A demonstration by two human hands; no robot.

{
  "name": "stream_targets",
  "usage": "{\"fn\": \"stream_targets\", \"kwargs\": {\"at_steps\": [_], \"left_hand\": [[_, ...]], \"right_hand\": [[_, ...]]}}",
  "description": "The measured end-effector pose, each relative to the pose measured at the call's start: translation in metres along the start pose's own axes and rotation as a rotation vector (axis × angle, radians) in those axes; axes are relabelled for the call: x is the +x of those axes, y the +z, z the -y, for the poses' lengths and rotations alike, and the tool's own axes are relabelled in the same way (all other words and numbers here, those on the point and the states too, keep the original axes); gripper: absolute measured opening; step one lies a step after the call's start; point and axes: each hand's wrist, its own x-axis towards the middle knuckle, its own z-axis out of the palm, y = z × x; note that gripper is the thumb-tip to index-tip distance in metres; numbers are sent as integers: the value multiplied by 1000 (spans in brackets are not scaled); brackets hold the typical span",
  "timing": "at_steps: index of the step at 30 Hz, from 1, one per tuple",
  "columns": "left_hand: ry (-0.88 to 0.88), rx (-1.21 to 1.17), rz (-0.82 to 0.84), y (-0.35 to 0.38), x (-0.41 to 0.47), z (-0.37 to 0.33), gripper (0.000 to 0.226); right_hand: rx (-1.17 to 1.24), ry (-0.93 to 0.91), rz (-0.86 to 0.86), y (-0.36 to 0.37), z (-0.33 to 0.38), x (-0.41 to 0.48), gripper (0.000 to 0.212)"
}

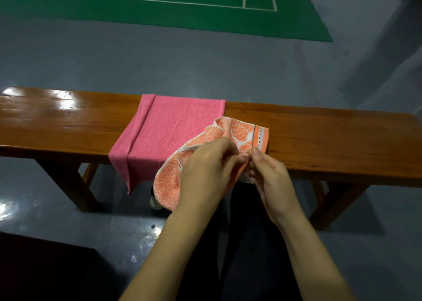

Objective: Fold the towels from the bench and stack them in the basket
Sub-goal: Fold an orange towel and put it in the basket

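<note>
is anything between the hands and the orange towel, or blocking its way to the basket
Nothing is between them: the left hand and right hand both pinch the orange patterned towel over the bench. No basket is in view, so that path cannot be judged.

The bench (68,127) runs from nine o'clock to three o'clock across the view. A flat towel (169,129) lies on its middle, draping over the near edge. A patterned towel (239,133) overlaps it toward four o'clock, held by the left hand (205,170) and right hand (271,179). A court mat (159,10) lies at twelve o'clock, beyond the bench.
</note>
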Motion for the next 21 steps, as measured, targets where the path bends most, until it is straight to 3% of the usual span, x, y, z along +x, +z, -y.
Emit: {"fn": "stream_targets", "kwargs": {"at_steps": [5,9,12,16,21], "left_hand": [[69,73,28,9,-4,8,10],[134,88,185,17,-12,27,14],[113,137,327,10,-24,63,22],[24,188,341,-18,-34,112,35],[89,225,415,-34,-32,129,38]], "right_hand": [[-83,32,-3,-5,5,-2,16],[78,163,-240,-10,-4,7,23],[42,133,-429,-23,-10,15,28],[-58,60,-528,-36,-18,22,28],[-60,29,-611,-39,-31,27,27]]}}
